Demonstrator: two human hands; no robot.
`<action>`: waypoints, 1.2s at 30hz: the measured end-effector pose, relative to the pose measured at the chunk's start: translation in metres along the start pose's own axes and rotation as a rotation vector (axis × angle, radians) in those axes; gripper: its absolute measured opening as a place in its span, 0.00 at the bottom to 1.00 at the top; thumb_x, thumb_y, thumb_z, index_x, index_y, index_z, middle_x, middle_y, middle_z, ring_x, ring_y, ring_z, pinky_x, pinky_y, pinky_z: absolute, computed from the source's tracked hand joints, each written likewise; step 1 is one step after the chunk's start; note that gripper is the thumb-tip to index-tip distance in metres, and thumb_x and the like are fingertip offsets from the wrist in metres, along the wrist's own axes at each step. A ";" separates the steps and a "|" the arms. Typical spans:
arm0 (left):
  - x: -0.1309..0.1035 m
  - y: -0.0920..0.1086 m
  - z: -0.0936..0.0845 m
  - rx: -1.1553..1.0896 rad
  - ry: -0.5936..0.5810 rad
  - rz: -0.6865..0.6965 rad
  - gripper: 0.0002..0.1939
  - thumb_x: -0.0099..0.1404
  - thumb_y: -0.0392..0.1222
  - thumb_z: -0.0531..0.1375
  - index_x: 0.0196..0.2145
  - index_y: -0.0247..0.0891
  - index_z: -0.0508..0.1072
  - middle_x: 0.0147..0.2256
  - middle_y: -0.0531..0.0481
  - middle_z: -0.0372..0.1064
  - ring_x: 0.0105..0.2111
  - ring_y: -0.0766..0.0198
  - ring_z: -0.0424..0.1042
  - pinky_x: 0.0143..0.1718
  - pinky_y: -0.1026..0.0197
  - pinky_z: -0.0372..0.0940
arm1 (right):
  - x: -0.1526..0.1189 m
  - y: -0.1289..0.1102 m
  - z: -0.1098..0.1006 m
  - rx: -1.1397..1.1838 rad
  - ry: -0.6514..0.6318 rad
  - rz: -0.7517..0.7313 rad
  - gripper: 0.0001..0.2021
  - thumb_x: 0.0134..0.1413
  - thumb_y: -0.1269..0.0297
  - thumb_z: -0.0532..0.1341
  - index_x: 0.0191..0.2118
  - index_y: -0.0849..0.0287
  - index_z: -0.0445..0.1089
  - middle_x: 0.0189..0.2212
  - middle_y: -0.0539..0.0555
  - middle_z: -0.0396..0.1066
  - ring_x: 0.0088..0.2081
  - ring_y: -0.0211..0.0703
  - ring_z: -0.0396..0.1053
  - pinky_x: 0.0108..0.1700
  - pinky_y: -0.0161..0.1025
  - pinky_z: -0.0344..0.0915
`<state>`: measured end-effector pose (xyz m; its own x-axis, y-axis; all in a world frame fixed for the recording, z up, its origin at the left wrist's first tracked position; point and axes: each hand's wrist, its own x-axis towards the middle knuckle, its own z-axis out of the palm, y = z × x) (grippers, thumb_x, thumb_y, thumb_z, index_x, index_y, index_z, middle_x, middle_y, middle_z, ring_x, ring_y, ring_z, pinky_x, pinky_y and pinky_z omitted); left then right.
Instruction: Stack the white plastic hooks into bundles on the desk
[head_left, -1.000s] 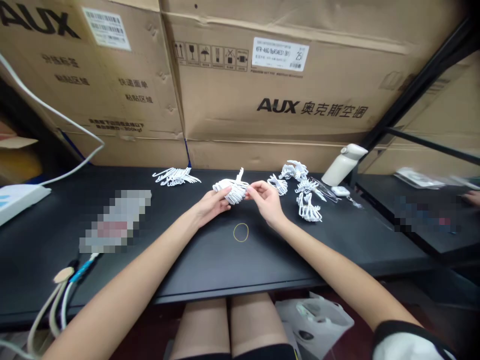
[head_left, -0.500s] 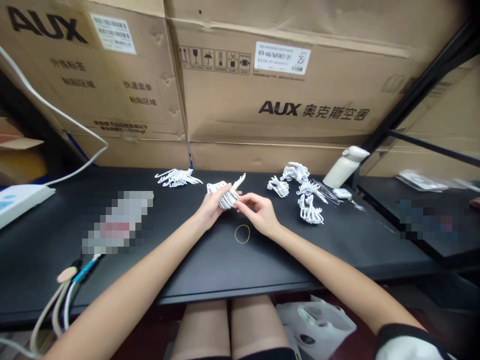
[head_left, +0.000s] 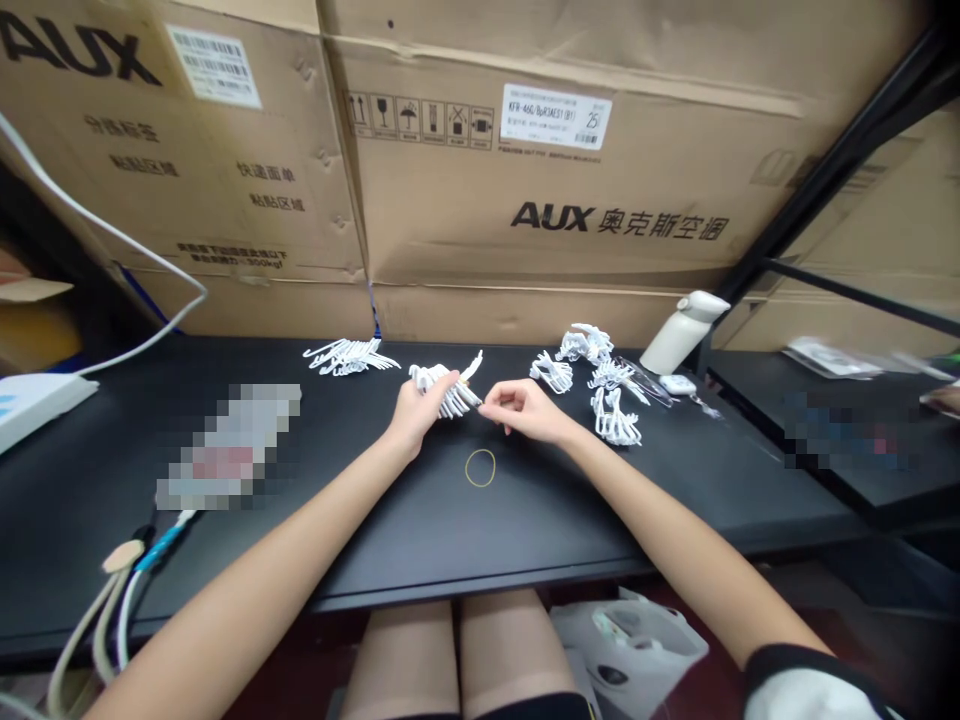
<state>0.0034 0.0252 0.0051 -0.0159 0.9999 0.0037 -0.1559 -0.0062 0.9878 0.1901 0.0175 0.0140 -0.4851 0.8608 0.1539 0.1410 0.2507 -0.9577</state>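
Observation:
My left hand (head_left: 420, 412) is closed round a bundle of white hooked pieces (head_left: 454, 398) above the black table, thumb on top. A yellowish band shows on the bundle near its upper right prongs. At the bundle's right end, my right hand (head_left: 523, 410) has thumb and index finger pinched together; what they hold, if anything, is too small to tell. On the table below the hands lies a thin yellow rubber band (head_left: 480, 468). A loose pile of similar white pieces (head_left: 349, 356) rests at the back left, and several white bundles (head_left: 616, 418) lie to the right.
A white bottle (head_left: 684, 333) and a small white case (head_left: 677, 385) stand beyond the bundles. Large cardboard boxes (head_left: 450, 230) line the table's back. At the left are a blurred-out device (head_left: 232, 445), cables and a white power strip (head_left: 46, 402). Another person's hand shows at the far right.
My right hand has drawn slightly away from the bundle to the right. The view has shifted a little. At the far right, the other person's hand shows more.

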 end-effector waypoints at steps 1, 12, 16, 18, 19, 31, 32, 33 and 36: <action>0.000 0.001 0.001 -0.033 0.025 -0.029 0.17 0.52 0.50 0.66 0.33 0.34 0.76 0.32 0.45 0.76 0.34 0.58 0.75 0.35 0.61 0.68 | 0.000 0.001 0.002 -0.027 -0.009 -0.014 0.13 0.48 0.55 0.64 0.29 0.62 0.68 0.22 0.48 0.65 0.20 0.31 0.61 0.20 0.30 0.62; 0.002 0.010 -0.003 -0.269 -0.013 -0.255 0.08 0.58 0.40 0.60 0.34 0.34 0.68 0.27 0.46 0.73 0.27 0.60 0.75 0.28 0.59 0.71 | -0.003 0.000 0.002 -0.132 0.005 -0.023 0.13 0.53 0.54 0.60 0.33 0.60 0.67 0.23 0.50 0.69 0.20 0.33 0.63 0.22 0.31 0.61; 0.001 0.010 -0.003 -0.179 -0.190 -0.325 0.09 0.56 0.39 0.62 0.35 0.34 0.68 0.30 0.43 0.75 0.27 0.57 0.76 0.27 0.58 0.72 | -0.002 0.006 0.001 -0.205 0.106 -0.062 0.13 0.55 0.55 0.58 0.33 0.61 0.67 0.24 0.50 0.69 0.20 0.33 0.63 0.22 0.32 0.59; 0.001 0.010 -0.003 -0.160 -0.249 -0.382 0.10 0.56 0.39 0.62 0.36 0.33 0.68 0.31 0.40 0.75 0.27 0.55 0.77 0.27 0.58 0.72 | -0.002 0.008 0.001 -0.268 0.137 -0.103 0.12 0.57 0.56 0.57 0.34 0.61 0.67 0.26 0.51 0.70 0.21 0.34 0.63 0.24 0.33 0.60; 0.001 0.010 -0.004 -0.154 -0.269 -0.406 0.10 0.56 0.39 0.61 0.36 0.33 0.68 0.31 0.39 0.75 0.27 0.55 0.77 0.27 0.58 0.71 | -0.003 0.009 0.001 -0.307 0.149 -0.130 0.11 0.57 0.57 0.57 0.35 0.60 0.68 0.27 0.52 0.71 0.22 0.34 0.64 0.25 0.33 0.61; 0.003 0.015 -0.008 -0.246 -0.201 -0.418 0.06 0.61 0.38 0.55 0.34 0.33 0.68 0.27 0.42 0.75 0.23 0.60 0.75 0.24 0.62 0.71 | -0.005 0.009 0.005 -0.666 0.198 -0.434 0.07 0.59 0.68 0.54 0.37 0.58 0.70 0.31 0.54 0.69 0.27 0.38 0.64 0.31 0.36 0.62; 0.003 0.014 -0.008 -0.239 -0.219 -0.423 0.06 0.61 0.38 0.55 0.34 0.33 0.68 0.27 0.42 0.75 0.23 0.60 0.75 0.24 0.61 0.71 | -0.005 0.008 0.005 -0.654 0.234 -0.437 0.07 0.59 0.68 0.55 0.36 0.58 0.70 0.31 0.54 0.69 0.27 0.38 0.64 0.31 0.36 0.62; 0.003 0.014 -0.007 -0.227 -0.228 -0.423 0.06 0.61 0.38 0.56 0.34 0.34 0.68 0.27 0.42 0.75 0.23 0.60 0.75 0.24 0.61 0.71 | -0.005 0.007 0.005 -0.628 0.267 -0.442 0.06 0.58 0.67 0.55 0.35 0.58 0.70 0.31 0.54 0.69 0.27 0.38 0.64 0.31 0.37 0.63; 0.002 0.013 -0.006 -0.171 -0.191 -0.388 0.05 0.59 0.37 0.57 0.34 0.34 0.68 0.27 0.43 0.74 0.24 0.59 0.75 0.25 0.59 0.71 | -0.006 0.003 0.007 -0.528 0.310 -0.454 0.04 0.56 0.68 0.57 0.33 0.58 0.69 0.29 0.53 0.69 0.26 0.38 0.65 0.30 0.37 0.64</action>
<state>-0.0043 0.0270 0.0168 0.2556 0.9134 -0.3167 -0.2756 0.3829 0.8817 0.1870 0.0101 0.0087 -0.3404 0.6878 0.6411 0.4173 0.7215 -0.5525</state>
